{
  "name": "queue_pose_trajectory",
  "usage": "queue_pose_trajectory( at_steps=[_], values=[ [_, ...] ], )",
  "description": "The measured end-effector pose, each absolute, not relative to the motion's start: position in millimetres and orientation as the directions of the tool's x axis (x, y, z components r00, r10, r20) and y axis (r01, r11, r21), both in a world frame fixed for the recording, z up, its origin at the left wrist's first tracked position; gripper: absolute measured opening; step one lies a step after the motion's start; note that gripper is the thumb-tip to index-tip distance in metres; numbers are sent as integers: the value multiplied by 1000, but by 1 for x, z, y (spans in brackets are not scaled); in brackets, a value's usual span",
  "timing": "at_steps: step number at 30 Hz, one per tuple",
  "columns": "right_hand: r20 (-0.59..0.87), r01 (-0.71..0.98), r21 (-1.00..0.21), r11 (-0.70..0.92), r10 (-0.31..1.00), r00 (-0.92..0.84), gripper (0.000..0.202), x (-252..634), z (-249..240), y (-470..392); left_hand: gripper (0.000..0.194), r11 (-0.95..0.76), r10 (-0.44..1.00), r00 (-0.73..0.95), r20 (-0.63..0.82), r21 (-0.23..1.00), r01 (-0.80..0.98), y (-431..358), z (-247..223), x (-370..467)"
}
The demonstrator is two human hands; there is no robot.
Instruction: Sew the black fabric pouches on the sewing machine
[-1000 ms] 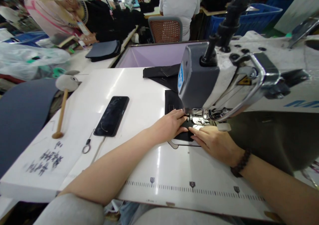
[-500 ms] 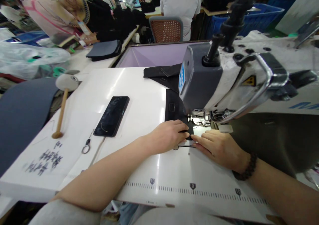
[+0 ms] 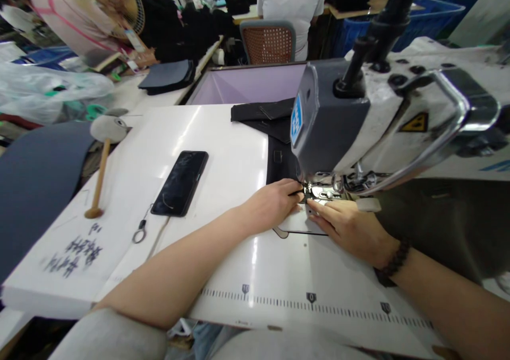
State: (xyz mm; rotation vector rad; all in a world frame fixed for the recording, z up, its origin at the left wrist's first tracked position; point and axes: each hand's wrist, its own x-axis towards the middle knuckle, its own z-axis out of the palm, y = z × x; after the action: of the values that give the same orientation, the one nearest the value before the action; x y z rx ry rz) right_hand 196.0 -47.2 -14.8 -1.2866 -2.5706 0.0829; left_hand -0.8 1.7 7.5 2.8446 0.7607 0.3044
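A black fabric piece (image 3: 278, 160) lies on the sewing machine (image 3: 332, 120) bed, its near end under the presser foot (image 3: 306, 189). My left hand (image 3: 271, 203) is closed on that near end, fingers bent and pressed together just left of the foot. My right hand (image 3: 350, 223) rests on the bed right of the foot, fingers stretched out. Its index fingertip touches the fabric's near edge. A small pale stitched rectangle shows on the fabric. Another folded black strip (image 3: 261, 116) lies behind it, partly hidden by the machine head.
Left on the white table are a phone (image 3: 180, 183) with a ring strap and a wooden-handled mallet (image 3: 101, 174). Dark olive fabric (image 3: 442, 216) lies to the right under the machine arm. Beyond the table stand a lilac bin (image 3: 255, 83) and a chair (image 3: 268, 43); other people sit nearby.
The black fabric's near end has moved away from me, up to the presser foot. My left hand has gone forward with it, while my right hand has shifted slightly forward.
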Motion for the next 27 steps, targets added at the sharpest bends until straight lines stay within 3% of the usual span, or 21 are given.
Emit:
queue_pose_trajectory(
  at_steps=[27],
  values=[
    [229, 790, -165, 591, 802, -552, 33, 195, -12, -47, 25, -831, 553, 815, 171, 188, 524, 3, 1, 2]
  ],
)
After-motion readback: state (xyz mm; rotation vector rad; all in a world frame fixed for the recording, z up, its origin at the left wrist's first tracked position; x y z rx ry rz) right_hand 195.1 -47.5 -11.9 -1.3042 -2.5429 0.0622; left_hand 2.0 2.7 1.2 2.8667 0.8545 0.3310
